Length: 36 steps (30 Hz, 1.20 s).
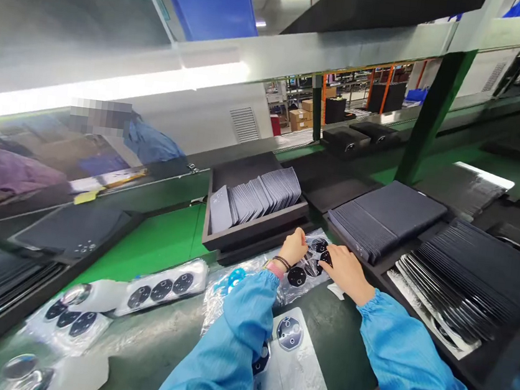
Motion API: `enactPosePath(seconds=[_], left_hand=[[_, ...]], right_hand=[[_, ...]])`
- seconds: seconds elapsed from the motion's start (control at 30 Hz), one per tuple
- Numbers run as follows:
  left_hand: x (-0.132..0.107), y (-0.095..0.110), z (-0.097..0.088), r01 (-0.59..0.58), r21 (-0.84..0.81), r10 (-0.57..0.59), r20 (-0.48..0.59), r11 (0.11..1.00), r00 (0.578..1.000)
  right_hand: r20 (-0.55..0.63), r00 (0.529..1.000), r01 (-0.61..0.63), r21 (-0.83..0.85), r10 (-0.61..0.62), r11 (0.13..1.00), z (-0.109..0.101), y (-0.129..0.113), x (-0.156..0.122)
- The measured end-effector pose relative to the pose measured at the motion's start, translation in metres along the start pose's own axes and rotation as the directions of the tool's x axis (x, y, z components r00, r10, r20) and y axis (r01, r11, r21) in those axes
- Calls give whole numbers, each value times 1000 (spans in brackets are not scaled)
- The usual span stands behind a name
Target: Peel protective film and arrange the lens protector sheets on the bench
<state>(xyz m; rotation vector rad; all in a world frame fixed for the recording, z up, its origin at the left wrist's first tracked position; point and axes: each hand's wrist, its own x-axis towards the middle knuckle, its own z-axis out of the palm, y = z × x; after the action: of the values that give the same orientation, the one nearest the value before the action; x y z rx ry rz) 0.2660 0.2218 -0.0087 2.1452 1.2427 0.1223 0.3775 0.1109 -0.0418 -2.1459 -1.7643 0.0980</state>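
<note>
My left hand is closed, fingertips pinched together at the far edge of a clear plastic sheet of dark round pieces. What it pinches is too small to make out. Across the same sheet, my right hand lies with its fingers stretched out, touching the dark pieces. Below my forearms is a pale rectangular plate bearing a dark round cover with small holes. Part of a second plate beside it is hidden by my left sleeve.
Beyond my hands, a black tray holds a row of upright dark panels. Stacked dark panels and black-edged plates lie right. Bagged round covers lie left. A green post rises behind. Other people are partly visible at upper left.
</note>
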Motion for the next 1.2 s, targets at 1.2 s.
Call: enactPosePath(seconds=[1.2], left_hand=[[-78, -68, -18, -58, -364, 32, -78, 930, 996]], right_hand=[[-19, 986, 158, 396, -164, 905, 27, 38, 23]])
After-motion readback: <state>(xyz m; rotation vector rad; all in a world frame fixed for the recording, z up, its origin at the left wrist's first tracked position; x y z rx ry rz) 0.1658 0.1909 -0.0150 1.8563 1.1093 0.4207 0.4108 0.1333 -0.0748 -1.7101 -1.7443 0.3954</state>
